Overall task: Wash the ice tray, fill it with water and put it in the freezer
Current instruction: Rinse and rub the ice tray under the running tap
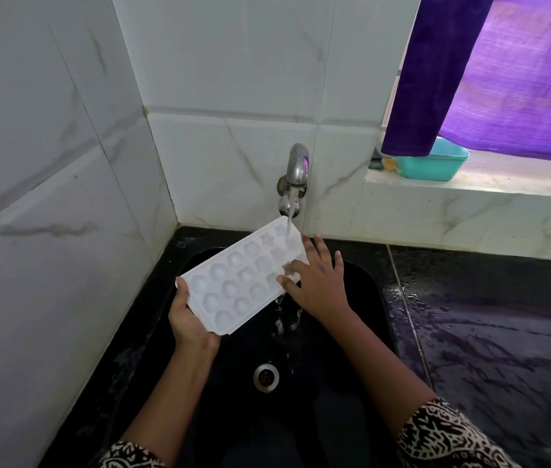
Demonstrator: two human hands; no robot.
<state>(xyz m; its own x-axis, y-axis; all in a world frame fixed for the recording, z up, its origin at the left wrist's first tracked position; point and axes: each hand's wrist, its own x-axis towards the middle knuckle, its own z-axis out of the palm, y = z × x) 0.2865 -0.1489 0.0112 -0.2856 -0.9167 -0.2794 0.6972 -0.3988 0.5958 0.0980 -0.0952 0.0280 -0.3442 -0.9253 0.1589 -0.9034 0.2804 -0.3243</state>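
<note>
Over a black sink (227,373), left hand (188,320) grips the ice tray (233,285); right hand (318,285) rests spread fingers (320,247) on it.

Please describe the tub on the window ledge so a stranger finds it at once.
Find the purple curtain at upper right. Below its hem, on the pale ledge, sits the tub. It is the only turquoise thing there, rectangular and open-topped.

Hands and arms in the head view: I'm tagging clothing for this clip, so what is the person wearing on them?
The left hand and right hand are bare: no gloves or watch visible. Forearms are uncovered too. The left sleeve and right sleeve, at the bottom edge, are black fabric with a cream swirling print.
</note>
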